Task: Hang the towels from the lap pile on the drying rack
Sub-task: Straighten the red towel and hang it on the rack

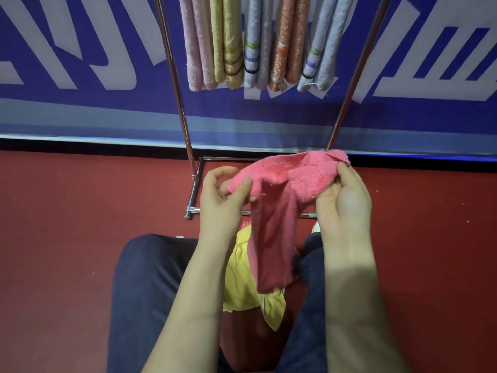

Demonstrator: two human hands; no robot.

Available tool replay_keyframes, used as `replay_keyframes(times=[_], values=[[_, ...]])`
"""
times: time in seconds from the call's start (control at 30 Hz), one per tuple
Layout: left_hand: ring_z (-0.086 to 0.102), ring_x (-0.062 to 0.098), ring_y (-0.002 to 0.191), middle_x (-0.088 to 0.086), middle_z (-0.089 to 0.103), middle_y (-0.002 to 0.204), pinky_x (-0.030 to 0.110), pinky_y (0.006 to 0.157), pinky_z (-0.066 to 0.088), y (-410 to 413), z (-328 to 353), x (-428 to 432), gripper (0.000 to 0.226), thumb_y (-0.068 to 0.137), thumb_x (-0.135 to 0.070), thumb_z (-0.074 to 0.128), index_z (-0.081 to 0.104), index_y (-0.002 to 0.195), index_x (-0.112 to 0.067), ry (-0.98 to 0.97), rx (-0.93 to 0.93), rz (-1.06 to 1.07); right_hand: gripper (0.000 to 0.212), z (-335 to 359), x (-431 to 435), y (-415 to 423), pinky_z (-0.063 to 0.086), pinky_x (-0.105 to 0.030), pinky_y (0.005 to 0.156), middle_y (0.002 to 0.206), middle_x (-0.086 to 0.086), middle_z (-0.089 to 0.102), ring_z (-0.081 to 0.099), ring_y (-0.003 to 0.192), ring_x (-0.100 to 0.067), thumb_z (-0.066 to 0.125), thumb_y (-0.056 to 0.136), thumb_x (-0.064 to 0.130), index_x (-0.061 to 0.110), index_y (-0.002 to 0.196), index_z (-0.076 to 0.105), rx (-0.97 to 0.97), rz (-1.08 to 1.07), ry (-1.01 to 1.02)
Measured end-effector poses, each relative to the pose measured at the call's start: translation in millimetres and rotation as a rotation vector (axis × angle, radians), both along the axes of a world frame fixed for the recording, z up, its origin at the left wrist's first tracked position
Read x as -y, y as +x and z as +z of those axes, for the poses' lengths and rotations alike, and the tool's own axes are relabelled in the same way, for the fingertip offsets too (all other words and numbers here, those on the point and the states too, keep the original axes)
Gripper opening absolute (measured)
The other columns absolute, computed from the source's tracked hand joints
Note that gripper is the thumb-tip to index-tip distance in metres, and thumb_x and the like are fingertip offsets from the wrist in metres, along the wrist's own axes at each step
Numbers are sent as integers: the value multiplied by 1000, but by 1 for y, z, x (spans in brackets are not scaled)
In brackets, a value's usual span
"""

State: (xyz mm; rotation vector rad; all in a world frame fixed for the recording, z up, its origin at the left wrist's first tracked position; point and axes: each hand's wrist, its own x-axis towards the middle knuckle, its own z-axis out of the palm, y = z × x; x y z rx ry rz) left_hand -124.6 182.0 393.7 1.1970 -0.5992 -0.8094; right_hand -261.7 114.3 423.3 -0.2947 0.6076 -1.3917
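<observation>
Near are a bright pink towel [274, 211], a lemon-yellow towel [239, 281], navy trousers [145, 292] and a dark red floor [67, 211]. The far silver drying rack [177, 84] holds, left to right, a pale pink towel [196, 49], a mustard towel [228, 36] striped red-brown, a grey-blue towel [255, 36] striped green, blue and black, an orange towel [289, 44] and a second grey-blue towel [322, 49], before a blue-and-white banner [80, 109].

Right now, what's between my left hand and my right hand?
In the head view, the bright pink terry towel spans from the left hand to the right hand; both grip its upper edge.
</observation>
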Motion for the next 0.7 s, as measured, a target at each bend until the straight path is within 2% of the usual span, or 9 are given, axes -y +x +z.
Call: replay_keyframes(times=[0.1,0.13,0.2,0.27,0.37,0.47,0.57,0.63,0.7], values=[[69,14,71,3,64,83,27,75,58,-4,6,0,22,91,3,59,55,99,-18,-40,70,-60,23,-2,0,1,44,-40,102,116,-17,57,54,109,-26,41,100,8,4,121,49,-126,17,-20],[69,15,74,1,65,85,26,75,58,-5,7,0,22,90,4,59,57,97,-16,-55,98,-68,23,0,-1,2,45,-41,102,115,-20,57,55,109,-28,40,99,5,1,120,50,-83,18,-39],[68,16,78,-7,69,84,27,77,57,-7,8,1,21,88,5,62,64,89,-15,-51,167,-71,21,2,0,8,52,-39,94,106,-22,62,63,99,-29,40,98,0,-4,113,55,5,7,-34],[68,16,86,-6,72,88,36,87,56,-9,8,1,19,87,1,64,70,87,-17,-21,194,-96,20,4,-2,14,57,-34,82,93,-20,66,68,83,-25,39,98,-1,-3,102,58,-1,31,-51],[66,17,102,-2,72,101,39,98,51,-13,10,-1,13,84,-20,66,73,94,-22,30,111,-143,20,4,-4,16,57,-32,78,92,-20,65,68,79,-23,39,98,0,-1,99,59,9,82,-90],[66,14,101,3,69,111,37,94,53,-15,9,-1,28,73,-41,74,70,97,-28,57,189,-200,20,1,-5,18,55,-35,84,93,-19,66,67,83,-24,39,99,2,-3,105,57,-10,103,-84],[63,10,85,9,69,102,40,86,55,-15,9,-2,18,76,-24,80,69,90,-22,51,276,-180,19,-1,-6,21,56,-34,83,87,-17,68,68,80,-23,39,98,2,-3,104,57,-4,125,-85],[58,6,75,0,67,85,33,77,52,-14,10,-2,11,80,-13,77,67,84,-16,22,297,-101,17,-3,-5,19,56,-31,81,85,-14,68,68,79,-20,41,97,0,-2,103,57,21,112,-60],[56,2,70,-10,64,76,22,71,50,-9,12,-4,12,82,-9,74,66,81,-17,-13,305,-41,13,-5,-4,16,56,-31,80,77,-10,68,66,79,-20,46,93,-4,1,100,56,-26,92,-25]])
